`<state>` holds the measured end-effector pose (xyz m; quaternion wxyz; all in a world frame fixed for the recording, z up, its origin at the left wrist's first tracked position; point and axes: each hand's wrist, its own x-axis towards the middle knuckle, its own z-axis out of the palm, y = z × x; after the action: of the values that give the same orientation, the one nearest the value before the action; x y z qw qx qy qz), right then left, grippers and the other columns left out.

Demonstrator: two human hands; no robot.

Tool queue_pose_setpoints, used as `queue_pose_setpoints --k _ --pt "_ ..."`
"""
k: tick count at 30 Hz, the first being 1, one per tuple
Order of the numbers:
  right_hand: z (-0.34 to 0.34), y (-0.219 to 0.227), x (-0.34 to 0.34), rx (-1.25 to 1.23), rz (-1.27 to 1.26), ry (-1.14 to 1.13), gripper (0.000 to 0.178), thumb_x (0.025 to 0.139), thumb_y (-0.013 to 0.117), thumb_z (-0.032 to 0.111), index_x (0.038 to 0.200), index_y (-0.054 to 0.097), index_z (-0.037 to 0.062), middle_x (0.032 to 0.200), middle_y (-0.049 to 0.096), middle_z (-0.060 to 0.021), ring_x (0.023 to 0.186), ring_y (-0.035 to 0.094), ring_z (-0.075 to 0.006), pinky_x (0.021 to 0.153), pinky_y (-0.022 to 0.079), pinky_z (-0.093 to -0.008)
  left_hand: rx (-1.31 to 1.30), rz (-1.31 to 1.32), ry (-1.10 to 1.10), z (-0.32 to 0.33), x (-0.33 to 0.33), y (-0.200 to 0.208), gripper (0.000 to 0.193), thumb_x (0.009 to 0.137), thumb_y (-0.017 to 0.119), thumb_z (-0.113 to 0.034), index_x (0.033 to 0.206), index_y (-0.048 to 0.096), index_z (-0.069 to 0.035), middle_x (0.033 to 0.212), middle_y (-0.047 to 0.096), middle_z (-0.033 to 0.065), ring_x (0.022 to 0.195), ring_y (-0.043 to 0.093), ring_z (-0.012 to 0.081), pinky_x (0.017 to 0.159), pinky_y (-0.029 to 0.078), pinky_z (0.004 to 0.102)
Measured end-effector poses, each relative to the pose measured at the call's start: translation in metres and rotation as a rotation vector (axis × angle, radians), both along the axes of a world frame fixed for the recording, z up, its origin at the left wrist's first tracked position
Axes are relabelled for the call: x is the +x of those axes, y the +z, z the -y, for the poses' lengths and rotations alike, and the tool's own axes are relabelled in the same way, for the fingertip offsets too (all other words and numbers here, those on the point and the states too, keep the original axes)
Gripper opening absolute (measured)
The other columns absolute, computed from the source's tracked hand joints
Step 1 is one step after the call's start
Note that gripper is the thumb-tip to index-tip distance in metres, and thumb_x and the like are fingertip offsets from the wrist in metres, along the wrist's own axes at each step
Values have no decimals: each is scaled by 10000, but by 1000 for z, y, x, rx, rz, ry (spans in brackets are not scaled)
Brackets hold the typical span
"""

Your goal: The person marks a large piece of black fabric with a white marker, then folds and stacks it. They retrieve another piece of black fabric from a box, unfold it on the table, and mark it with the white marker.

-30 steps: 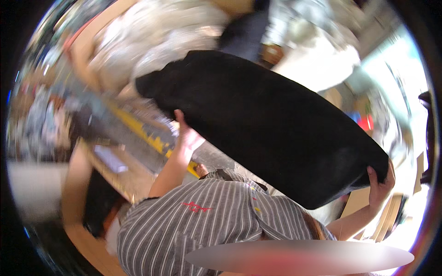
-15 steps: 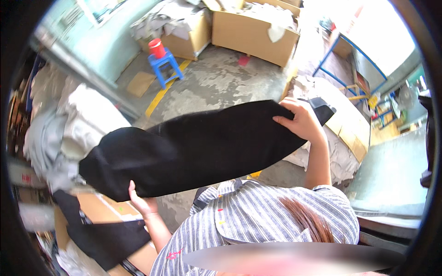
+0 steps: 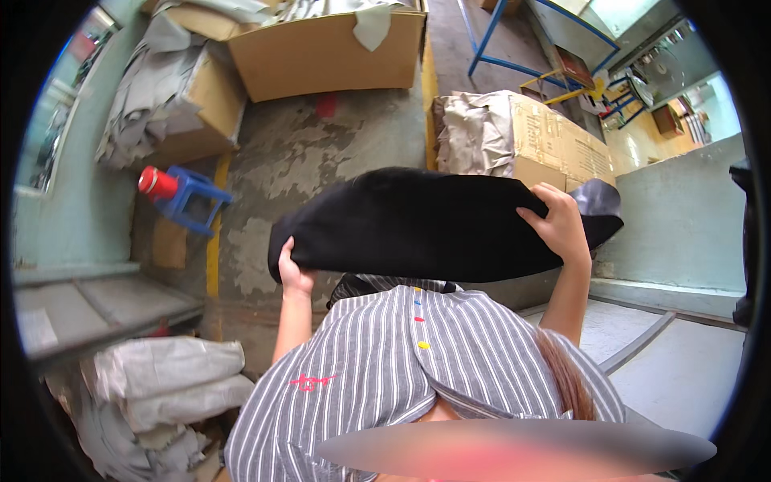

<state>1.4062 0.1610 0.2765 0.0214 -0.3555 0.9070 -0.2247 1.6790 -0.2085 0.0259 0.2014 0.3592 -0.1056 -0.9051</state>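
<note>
- Bare left hand (image 3: pixel 297 273): thumb up, grasping the left end of a long, black, pliable sheet (image 3: pixel 409 225).
- Bare right hand (image 3: pixel 562 226): fingers bent, gripping near its right end.
- Sheet: held before the grey-and-white striped shirt (image 3: pixel 361 353).

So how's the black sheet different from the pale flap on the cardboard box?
The black sheet is dark; the pale flap is light grey. The left hand and right hand hold the black sheet sideways; the pale flap hangs down over the cardboard box. Both look thin and bendy.
</note>
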Motion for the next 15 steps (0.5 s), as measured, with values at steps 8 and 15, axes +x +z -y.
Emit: queue_pose_setpoints --k 8,15 --pt "35 -37 -150 -192 117 -441 284 791 785 131 960 648 -52 878 657 -192 795 633 -363 728 497 -358 -204 -19 -313 141 -328 58 393 966 575 -271 1254 608 -5 1271 660 96 1176 624 257 1058 482 411" --pt "111 -53 -378 -145 5 -406 291 782 787 119 986 660 -44 905 664 -196 772 636 -373 686 494 -389 -311 -14 -264 203 -529 64 398 973 568 -275 1277 601 -20 1299 646 84 1190 615 246 1057 475 393"
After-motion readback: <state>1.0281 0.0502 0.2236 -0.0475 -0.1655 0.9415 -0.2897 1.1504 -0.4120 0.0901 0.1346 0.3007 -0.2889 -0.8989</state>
